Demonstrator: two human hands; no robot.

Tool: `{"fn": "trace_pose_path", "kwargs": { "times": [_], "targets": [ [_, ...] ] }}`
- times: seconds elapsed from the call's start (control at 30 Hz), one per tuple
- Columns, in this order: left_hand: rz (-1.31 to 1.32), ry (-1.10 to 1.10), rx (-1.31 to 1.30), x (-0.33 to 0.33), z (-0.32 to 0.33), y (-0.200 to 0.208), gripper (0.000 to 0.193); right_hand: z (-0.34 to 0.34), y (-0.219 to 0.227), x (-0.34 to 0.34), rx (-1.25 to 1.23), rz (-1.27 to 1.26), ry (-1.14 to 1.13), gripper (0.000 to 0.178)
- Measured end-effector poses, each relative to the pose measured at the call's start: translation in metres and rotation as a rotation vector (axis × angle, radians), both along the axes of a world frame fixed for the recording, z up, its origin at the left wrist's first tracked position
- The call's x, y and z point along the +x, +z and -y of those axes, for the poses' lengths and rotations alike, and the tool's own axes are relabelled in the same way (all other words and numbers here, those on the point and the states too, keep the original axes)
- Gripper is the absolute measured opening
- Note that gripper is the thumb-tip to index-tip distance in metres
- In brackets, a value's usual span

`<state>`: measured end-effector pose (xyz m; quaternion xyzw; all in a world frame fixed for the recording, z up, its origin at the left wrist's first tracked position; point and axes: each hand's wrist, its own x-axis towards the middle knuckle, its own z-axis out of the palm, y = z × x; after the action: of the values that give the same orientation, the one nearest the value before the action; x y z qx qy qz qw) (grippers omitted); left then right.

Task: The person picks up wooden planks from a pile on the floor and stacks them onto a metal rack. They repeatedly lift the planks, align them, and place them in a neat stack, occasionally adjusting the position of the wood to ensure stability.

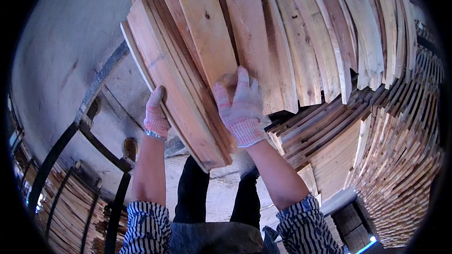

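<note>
Boards (165, 73), gathering step seemingly; my left hand (157, 115) at outer edge, finger closure unclear; right hand (242, 107) touching, fingers spread. Next probably calls for even squeeze.

Over on the left, a black metal frame (52, 165) fronts stacked wood (70, 211), grey wall (66, 42) stretching above!
</note>
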<state>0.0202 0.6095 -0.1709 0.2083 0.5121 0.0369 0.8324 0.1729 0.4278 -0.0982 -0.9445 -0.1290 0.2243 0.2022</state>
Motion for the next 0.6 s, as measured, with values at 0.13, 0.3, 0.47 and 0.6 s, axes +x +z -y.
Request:
{"fn": "trace_pose_path", "kwargs": {
  "times": [0.13,0.3,0.47,0.6],
  "targets": [
    [0.004,-0.015,-0.066,-0.002,0.007,0.033,0.072,0.012,-0.015,-0.006,0.143,0.046,-0.114,0.063],
    [-0.232,-0.094,-0.002,-0.009,0.034,0.119,0.071,0.017,0.037,-0.007,0.509,-0.481,-0.29,0.057],
    [-0.318,-0.249,0.093,-0.07,0.063,0.198,0.05,0.068,0.087,-0.075,0.465,-0.698,-0.365,0.066],
    [-0.566,-0.301,0.037,-0.122,0.093,0.258,0.048,0.113,0.122,-0.131,0.595,-0.833,-0.296,0.068]
  ]
}}
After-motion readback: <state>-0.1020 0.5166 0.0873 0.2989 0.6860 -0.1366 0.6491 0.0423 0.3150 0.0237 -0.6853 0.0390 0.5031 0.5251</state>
